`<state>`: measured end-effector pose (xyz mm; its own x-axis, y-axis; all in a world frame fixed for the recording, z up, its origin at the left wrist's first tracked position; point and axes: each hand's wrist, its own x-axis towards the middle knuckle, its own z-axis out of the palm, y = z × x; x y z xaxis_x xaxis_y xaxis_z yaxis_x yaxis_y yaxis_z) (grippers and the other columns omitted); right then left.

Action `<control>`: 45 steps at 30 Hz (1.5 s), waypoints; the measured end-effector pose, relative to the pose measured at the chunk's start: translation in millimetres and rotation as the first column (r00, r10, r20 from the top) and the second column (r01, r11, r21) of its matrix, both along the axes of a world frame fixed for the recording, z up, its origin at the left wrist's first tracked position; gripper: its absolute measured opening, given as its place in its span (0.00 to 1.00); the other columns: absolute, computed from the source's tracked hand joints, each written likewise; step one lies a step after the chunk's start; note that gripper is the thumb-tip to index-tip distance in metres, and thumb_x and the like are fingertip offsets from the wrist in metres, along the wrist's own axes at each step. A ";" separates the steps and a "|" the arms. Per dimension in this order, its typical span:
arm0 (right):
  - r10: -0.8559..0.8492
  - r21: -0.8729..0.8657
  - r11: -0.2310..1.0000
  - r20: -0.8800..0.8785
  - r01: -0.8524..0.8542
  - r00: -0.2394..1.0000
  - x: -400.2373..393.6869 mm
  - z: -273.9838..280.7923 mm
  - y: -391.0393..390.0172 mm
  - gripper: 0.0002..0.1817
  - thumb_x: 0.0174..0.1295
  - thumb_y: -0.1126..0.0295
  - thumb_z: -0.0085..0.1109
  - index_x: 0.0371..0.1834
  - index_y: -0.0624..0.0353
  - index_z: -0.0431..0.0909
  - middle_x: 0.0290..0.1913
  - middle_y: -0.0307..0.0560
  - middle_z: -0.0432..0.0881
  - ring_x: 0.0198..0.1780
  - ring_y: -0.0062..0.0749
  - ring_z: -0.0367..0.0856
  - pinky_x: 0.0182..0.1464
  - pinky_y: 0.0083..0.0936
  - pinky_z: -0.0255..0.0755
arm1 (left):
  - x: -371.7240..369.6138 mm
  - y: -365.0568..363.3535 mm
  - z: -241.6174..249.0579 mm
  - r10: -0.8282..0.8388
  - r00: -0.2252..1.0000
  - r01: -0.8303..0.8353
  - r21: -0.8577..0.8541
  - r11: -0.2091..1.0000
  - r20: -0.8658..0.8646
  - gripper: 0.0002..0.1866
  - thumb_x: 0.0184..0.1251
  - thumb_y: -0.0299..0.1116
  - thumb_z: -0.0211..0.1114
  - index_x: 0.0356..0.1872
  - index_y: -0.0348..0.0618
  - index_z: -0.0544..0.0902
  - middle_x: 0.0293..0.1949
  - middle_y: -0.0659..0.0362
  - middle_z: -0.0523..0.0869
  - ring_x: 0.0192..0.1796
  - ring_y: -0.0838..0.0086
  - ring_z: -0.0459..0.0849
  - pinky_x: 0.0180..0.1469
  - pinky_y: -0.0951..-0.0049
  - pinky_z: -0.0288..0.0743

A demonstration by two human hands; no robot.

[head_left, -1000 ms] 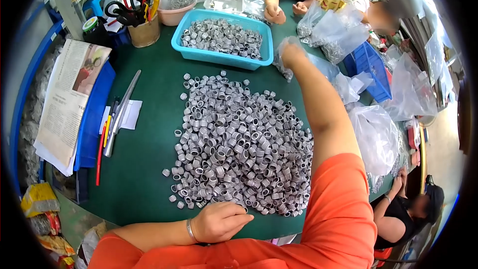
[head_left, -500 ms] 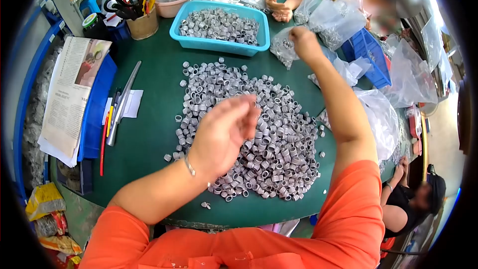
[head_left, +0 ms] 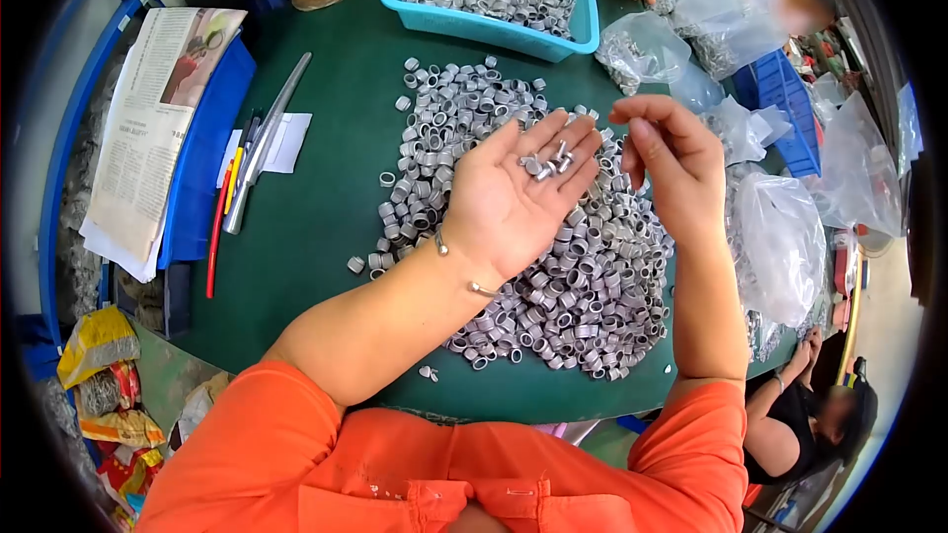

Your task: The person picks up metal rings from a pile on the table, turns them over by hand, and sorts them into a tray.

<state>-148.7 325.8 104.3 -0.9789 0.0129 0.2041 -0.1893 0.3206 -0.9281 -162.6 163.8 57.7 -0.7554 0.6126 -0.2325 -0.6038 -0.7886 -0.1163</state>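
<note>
My left hand (head_left: 518, 192) is held palm up over the pile, fingers stretched out. Several small silver metal pieces (head_left: 546, 163), some like short studs, lie across its fingers. To its right, my right hand (head_left: 681, 163) is loosely closed with thumb and fingers curled toward each other; what they hold, if anything, cannot be made out. Beneath both hands spreads a big heap of grey metal rings (head_left: 583, 306). A clear bag of small metal parts (head_left: 632, 49) lies beyond my right hand.
A turquoise basket (head_left: 395, 2) of more rings stands at the back of the green table (head_left: 296, 281). At left are a tapered metal rod (head_left: 267, 143), pens and a newspaper (head_left: 148, 118). Plastic bags (head_left: 780, 247) and a blue crate (head_left: 780, 109) line the right. Other people sit nearby.
My right hand has come back from the clear bag to beside my left. The left palm has turned up and opened, showing the small metal pieces. The view has shifted.
</note>
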 end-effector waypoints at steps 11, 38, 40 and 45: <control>0.194 0.383 0.920 -0.269 -0.080 0.943 14.3 -20.2 -22.9 0.14 0.48 0.85 0.61 0.40 0.64 0.78 0.37 0.49 0.78 0.39 0.38 0.78 0.38 0.25 0.73 | 6.7 -10.3 0.9 -0.041 0.995 0.045 0.041 0.998 -0.091 0.24 0.74 0.41 0.40 0.59 0.30 0.66 0.61 0.43 0.69 0.62 0.59 0.68 0.65 0.59 0.61; 0.000 -0.414 0.906 -0.200 -0.085 0.980 31.1 -50.2 -6.5 0.15 0.52 0.93 0.54 0.41 0.68 0.69 0.43 0.57 0.79 0.44 0.31 0.81 0.47 0.24 0.79 | 13.3 -9.6 -2.1 -0.068 0.969 -0.028 -0.378 0.925 -0.238 0.08 0.66 0.27 0.59 0.45 0.39 0.76 0.37 0.61 0.80 0.40 0.80 0.79 0.43 0.82 0.74; -0.007 -0.393 0.917 -0.174 -0.063 0.985 30.3 -48.6 -6.2 0.15 0.52 0.92 0.55 0.42 0.68 0.69 0.43 0.57 0.79 0.44 0.31 0.81 0.47 0.24 0.78 | 12.6 -8.9 -4.7 -0.062 0.969 -0.026 -0.347 0.937 -0.241 0.09 0.66 0.26 0.58 0.45 0.38 0.76 0.38 0.60 0.80 0.41 0.79 0.79 0.45 0.81 0.75; 0.026 -0.235 0.971 -0.114 -0.053 0.993 22.9 -42.2 -8.3 0.16 0.57 0.85 0.56 0.51 0.66 0.75 0.43 0.43 0.74 0.40 0.20 0.75 0.41 0.15 0.73 | 10.8 -9.9 -6.0 -0.066 0.976 0.000 -0.305 0.952 -0.206 0.09 0.66 0.25 0.58 0.45 0.36 0.76 0.38 0.60 0.80 0.40 0.79 0.79 0.45 0.81 0.75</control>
<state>-125.8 317.5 62.1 -0.9514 0.0358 0.3058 -0.3020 0.0838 -0.9496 -151.8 153.9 51.7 -0.7880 0.5639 -0.2471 -0.6144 -0.7462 0.2564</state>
